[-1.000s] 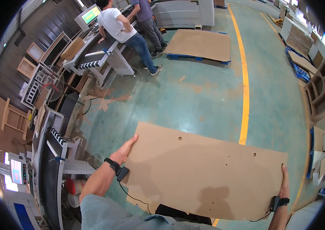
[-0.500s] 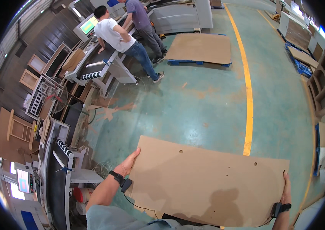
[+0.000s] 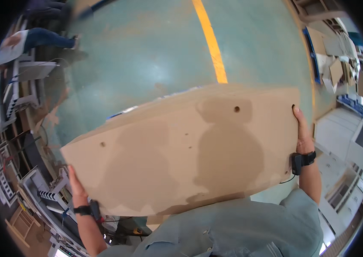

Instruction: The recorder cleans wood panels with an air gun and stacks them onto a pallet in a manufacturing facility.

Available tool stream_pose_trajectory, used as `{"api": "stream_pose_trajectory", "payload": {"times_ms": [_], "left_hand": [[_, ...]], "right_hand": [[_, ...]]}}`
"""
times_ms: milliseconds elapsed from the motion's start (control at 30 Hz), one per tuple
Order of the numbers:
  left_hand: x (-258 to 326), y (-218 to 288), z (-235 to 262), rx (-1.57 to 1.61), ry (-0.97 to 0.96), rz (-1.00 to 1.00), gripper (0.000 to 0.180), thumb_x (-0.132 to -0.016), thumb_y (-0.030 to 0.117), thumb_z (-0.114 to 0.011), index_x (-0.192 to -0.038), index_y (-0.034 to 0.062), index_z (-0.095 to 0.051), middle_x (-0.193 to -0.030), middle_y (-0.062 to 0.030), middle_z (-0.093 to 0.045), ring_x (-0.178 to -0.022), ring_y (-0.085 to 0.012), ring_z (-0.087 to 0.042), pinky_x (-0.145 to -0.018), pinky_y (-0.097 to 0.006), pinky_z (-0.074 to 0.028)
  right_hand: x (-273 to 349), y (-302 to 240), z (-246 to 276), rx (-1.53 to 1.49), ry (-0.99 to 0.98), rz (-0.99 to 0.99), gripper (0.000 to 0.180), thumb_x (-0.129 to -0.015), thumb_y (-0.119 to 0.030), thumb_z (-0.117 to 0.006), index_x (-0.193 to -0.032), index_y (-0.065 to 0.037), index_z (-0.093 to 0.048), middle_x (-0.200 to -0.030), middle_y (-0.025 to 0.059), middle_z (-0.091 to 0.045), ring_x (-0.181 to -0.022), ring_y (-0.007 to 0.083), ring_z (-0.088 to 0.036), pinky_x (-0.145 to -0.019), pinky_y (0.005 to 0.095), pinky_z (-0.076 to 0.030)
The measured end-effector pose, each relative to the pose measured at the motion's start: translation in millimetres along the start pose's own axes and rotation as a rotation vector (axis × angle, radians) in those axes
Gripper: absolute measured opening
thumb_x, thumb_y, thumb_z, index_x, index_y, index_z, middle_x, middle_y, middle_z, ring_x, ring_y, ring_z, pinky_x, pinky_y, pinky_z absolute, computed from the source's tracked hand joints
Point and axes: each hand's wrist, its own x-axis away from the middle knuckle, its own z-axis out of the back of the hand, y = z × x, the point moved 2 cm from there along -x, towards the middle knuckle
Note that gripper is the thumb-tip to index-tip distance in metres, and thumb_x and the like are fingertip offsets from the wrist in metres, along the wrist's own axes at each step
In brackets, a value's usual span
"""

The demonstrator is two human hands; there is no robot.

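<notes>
A wide brown board [image 3: 173, 171] with several small drilled holes spans the space in front of my body. My left hand [image 3: 77, 188] grips its left edge, the thumb along the rim and the other fingers hidden behind. On the opposite edge my right hand [image 3: 303, 130] holds the board near a hole at the upper corner. Just past the board's far edge shows a brown surface [image 3: 160, 105], like stacked sheets; I cannot tell whether the board touches it. Black straps with small devices sit on both wrists.
A yellow line [image 3: 211, 43] runs along the green floor [image 3: 147, 51]. At the upper left stands a person in jeans [image 3: 46, 39] beside machine tables. White cabinets [image 3: 335, 132] and a blue pallet [image 3: 352, 106] are on the right. Roller-edged benches [image 3: 40, 188] line the left.
My view has swung to the right and the board has come round with me, its right side now higher than its left. Both hands keep their hold. The brown surface past the board has come into view.
</notes>
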Motion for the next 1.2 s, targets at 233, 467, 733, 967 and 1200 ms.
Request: {"api": "stream_pose_trajectory", "payload": {"times_ms": [233, 467, 733, 967, 1200], "left_hand": [[30, 12, 7, 0.093, 0.314, -0.033, 0.072, -0.102, 0.059, -0.041, -0.153, 0.0089, -0.035, -0.153, -0.0075, -0.044, -0.136, -0.0259, -0.045, -0.115, -0.041, -0.035], [28, 19, -27, 0.261, 0.665, 0.007, 0.072, -0.103, 0.060, -0.036, -0.154, 0.0102, -0.034, -0.154, -0.0075, -0.041, -0.138, -0.0273, -0.042, -0.116, -0.043, -0.032], [32, 11, -9, 0.254, 0.643, 0.056, 0.073, -0.102, 0.062, -0.035, -0.154, 0.0107, -0.034, -0.154, -0.0075, -0.041, -0.139, -0.0282, -0.041, -0.116, -0.044, -0.032], [45, 25, 37, 0.087, 0.491, -0.071, 0.075, -0.101, 0.065, -0.034, -0.154, 0.0122, -0.033, -0.154, -0.0087, -0.041, -0.139, -0.0300, -0.040, -0.116, -0.048, -0.032], [18, -8, -32, -0.319, 0.271, -0.007, 0.067, -0.103, 0.050, -0.047, -0.147, -0.0005, -0.042, -0.147, -0.0146, -0.049, -0.135, -0.0255, -0.047, -0.115, -0.041, -0.034]], "right_hand": [[13, 3, 13, 0.037, 0.064, -0.047, 0.069, -0.085, -0.048, -0.072, -0.132, -0.002, -0.054, -0.120, 0.0131, -0.066, -0.105, 0.0233, -0.067, -0.091, 0.0355, -0.057], [21, 2, 32, 0.099, 0.138, -0.066, 0.087, -0.076, -0.059, -0.076, -0.138, -0.003, -0.051, -0.123, 0.0136, -0.066, -0.109, 0.0257, -0.067, -0.092, 0.0391, -0.057], [26, 8, 24, 0.167, 0.167, -0.115, 0.093, -0.074, -0.066, -0.076, -0.139, -0.005, -0.050, -0.126, 0.0118, -0.065, -0.111, 0.0262, -0.066, -0.094, 0.0415, -0.057], [21, 13, 41, 0.180, 0.211, -0.081, 0.089, -0.083, -0.069, -0.065, -0.143, -0.006, -0.047, -0.133, 0.0092, -0.061, -0.117, 0.0238, -0.061, -0.102, 0.0389, -0.050], [-32, 40, 67, -0.130, -0.153, -0.060, 0.070, -0.094, -0.056, -0.055, -0.143, -0.007, -0.048, -0.139, 0.0128, -0.056, -0.125, 0.0284, -0.055, -0.109, 0.0434, -0.044]]}}
